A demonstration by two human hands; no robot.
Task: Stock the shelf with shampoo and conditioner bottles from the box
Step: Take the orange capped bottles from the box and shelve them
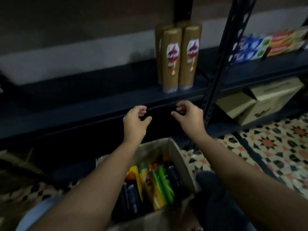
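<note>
Both hands empty, fingers loosely curled and apart. Left hand (135,120) and right hand (188,114) hover side by side at the front edge of the shelf (100,104), just below the gold bottles (180,57), not touching them. Gold bottles stand upright in a tight cluster near the shelf's right post (215,80). Below the forearms, the open box (175,150) holds yellow, green and dark bottles (150,184) lying packed. Toothpaste cartons (248,49) occupy the neighbouring bay.
</note>
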